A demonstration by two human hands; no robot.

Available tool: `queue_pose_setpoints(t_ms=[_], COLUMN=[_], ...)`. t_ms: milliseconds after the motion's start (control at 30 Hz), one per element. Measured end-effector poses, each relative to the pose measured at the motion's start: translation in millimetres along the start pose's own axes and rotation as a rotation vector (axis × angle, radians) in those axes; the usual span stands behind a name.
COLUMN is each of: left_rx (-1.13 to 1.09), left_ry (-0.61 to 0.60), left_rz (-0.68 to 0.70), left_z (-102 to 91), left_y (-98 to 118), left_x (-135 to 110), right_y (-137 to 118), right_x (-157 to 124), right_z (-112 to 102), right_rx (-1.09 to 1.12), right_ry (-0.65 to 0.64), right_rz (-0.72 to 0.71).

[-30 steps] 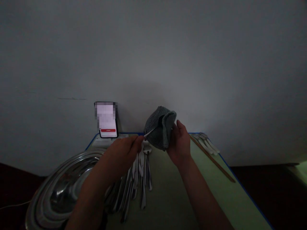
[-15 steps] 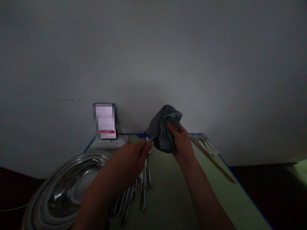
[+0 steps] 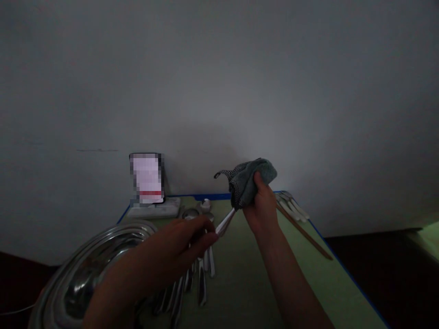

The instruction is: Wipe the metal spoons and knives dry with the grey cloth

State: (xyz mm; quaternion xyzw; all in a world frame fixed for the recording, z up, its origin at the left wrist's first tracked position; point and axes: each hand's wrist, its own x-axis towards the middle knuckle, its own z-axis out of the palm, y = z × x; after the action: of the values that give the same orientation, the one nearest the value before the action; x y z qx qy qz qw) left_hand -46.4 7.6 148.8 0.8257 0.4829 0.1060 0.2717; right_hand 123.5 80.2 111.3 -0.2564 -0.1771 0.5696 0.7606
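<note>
My left hand (image 3: 178,244) is closed round the handle of a metal piece of cutlery (image 3: 224,223), whose far end runs up into a grey cloth. My right hand (image 3: 261,208) grips that bunched grey cloth (image 3: 248,179) above the table, wrapped about the utensil's tip. The tip itself is hidden, so I cannot tell if it is a spoon or a fork. Both hands hover over the light green table (image 3: 308,283).
Several metal utensils (image 3: 202,274) lie in a pile beneath my left hand. A large steel platter (image 3: 85,269) sits at the left. A phone (image 3: 147,179) leans on the wall. Wooden chopsticks (image 3: 303,232) and white spoons (image 3: 293,204) lie at the right.
My left hand has drawn the utensil down and toward me, out of the cloth. My right hand with the cloth has shifted right and squeezed it tighter.
</note>
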Motion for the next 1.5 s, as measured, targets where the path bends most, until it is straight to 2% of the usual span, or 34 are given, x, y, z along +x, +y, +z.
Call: queue_pose_setpoints(t_ms=[167, 333, 400, 467, 567, 633, 767, 867, 967, 1067, 1167, 1233, 1367, 1500], left_rx=[0.053, 0.080, 0.069, 0.033, -0.022, -0.038, -0.018, 0.027, 0.063, 0.051, 0.031, 0.078, 0.182, 0.218], left_ry=[0.002, 0.018, 0.081, 0.216, 0.439, 0.505, 0.512, 0.517, 0.554, 0.621, 0.699, 0.691, 0.514, 0.429], left_rz=[-0.009, 0.033, 0.046, 0.040, -0.001, -0.026, -0.054, -0.045, -0.051, -0.097, -0.135, -0.116, -0.054, -0.061], left_z=[6.3, 3.2, -0.4, -4.1, -9.0, -11.9, -15.0, -14.6, -14.0, -15.0, -17.3, -18.5, -17.6, -14.9], left_y=[3, 4, 6, 6, 3, -1, -7, -7, -6, -3, -3, -6, -12, -16], left_x=[5, 5, 4, 5, 6, 5, 3, 3, 5, 7, 5, 2, -1, 2], right_y=[1, 1, -2, -5, -13, -19, -33, -46, -61, -70, -71, -71, -77, -87], right_x=[-6, -6, -4, -1, 1, 2, 3, 6, 8, 5, -1, -5, -9, -11], right_z=[4, 5, 5, 3, -1, -5, -15, -28, -39, -39, -31, -26, -27, -32], right_rx=[0.031, 0.038, 0.030, 0.019, -0.050, -0.133, -0.318, -0.484, -0.844, -1.234, -1.413, -1.507, -1.636, -1.631], right_ry=[0.058, 0.043, 0.030, -0.017, -0.147, -0.232, -0.366, -0.465, -0.641, -0.863, -0.981, -1.000, -1.001, -0.965], right_rz=[0.030, 0.054, 0.045, 0.031, 0.022, 0.024, 0.044, -0.006, -0.076, -0.079, -0.068, -0.070, -0.040, -0.068])
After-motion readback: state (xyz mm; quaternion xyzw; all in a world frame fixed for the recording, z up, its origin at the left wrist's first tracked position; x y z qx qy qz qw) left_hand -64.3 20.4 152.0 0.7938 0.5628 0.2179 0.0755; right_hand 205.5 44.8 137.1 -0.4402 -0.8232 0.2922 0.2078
